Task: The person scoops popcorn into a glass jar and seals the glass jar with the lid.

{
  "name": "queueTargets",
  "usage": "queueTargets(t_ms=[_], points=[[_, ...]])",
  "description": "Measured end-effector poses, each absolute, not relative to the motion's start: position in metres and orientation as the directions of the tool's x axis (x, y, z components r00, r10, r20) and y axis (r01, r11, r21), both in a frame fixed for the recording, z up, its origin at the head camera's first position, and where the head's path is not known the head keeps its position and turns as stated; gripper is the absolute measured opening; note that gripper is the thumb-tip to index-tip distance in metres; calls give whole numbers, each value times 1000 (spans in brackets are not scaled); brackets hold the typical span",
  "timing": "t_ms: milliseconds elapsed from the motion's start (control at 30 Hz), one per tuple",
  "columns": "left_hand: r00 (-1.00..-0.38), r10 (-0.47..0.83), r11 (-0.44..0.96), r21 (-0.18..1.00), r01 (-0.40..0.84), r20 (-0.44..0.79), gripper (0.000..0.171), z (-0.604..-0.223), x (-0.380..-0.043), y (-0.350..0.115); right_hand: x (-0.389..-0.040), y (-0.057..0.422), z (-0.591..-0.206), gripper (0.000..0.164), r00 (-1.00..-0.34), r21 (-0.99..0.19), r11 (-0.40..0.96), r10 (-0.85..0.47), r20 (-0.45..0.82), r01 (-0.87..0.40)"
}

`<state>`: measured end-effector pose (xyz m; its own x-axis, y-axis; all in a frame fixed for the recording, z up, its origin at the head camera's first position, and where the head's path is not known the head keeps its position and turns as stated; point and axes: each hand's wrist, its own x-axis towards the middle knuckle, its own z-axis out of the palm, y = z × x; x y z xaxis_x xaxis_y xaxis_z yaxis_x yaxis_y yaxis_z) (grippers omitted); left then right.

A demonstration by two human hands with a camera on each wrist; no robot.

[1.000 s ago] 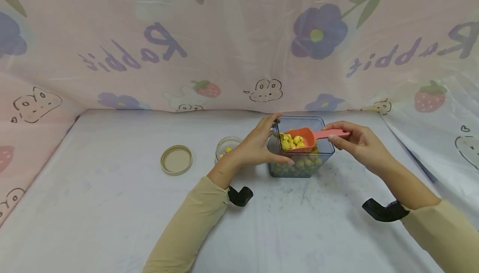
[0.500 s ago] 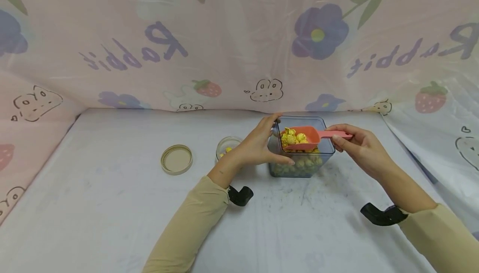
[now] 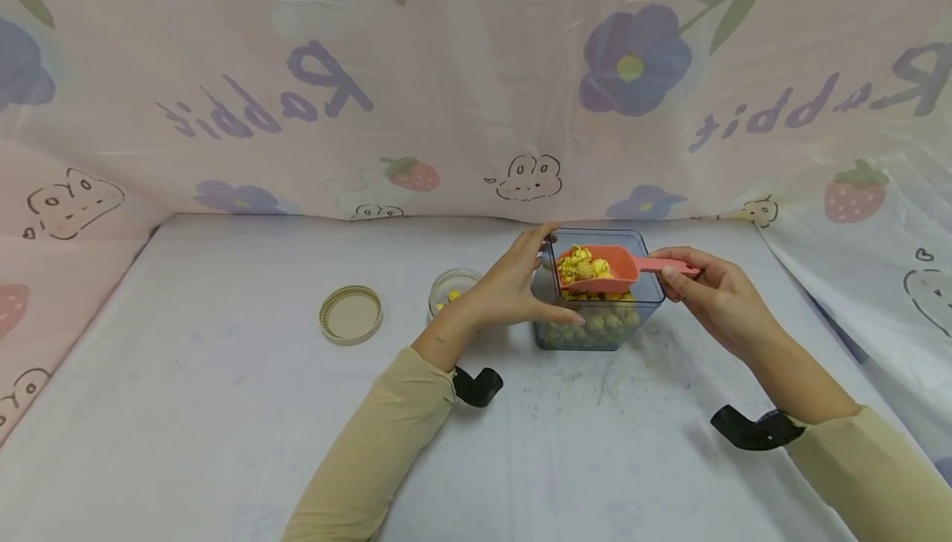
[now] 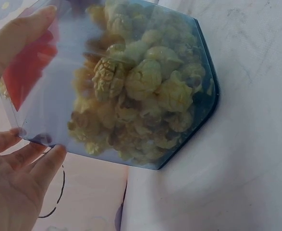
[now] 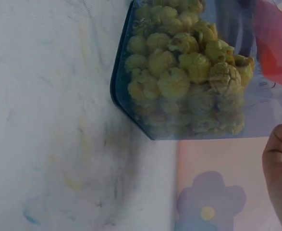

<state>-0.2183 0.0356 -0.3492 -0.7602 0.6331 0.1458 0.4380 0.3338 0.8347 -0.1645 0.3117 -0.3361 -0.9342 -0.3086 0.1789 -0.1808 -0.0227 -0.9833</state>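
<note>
A clear bluish square container (image 3: pixel 602 238) stands on the table, partly filled with yellow popcorn (image 4: pixel 141 86). My left hand (image 3: pixel 509 290) grips it at the rim, thumb along the front wall and fingers round the left and far side. My right hand (image 3: pixel 710 290) pinches the handle of a coral-red scoop (image 3: pixel 623 265) between thumb and fingers. The scoop's bowl is at the container's mouth, roughly level and heaped with popcorn pieces. Through the walls, the scoop (image 5: pixel 275 43) shows above the popcorn heap in the right wrist view.
A small round clear jar (image 3: pixel 455 279) with a few yellow pieces stands left of the container, partly hidden by my left hand. Further left lies a round beige-rimmed lid (image 3: pixel 351 316). A printed curtain (image 3: pixel 461 96) hangs behind the white table (image 3: pixel 223 377).
My right hand has drawn the scoop a little right and up, and its bowl has levelled with popcorn in it. My left hand stays on the container.
</note>
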Motion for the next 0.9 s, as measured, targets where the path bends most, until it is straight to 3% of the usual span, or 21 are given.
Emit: queueTargets(t_ms=[900], points=[[-748,655,405,788,464,104,119,-347,-217,33,-165,313,-328,28,-930,-959,-162,-250,268,-233]])
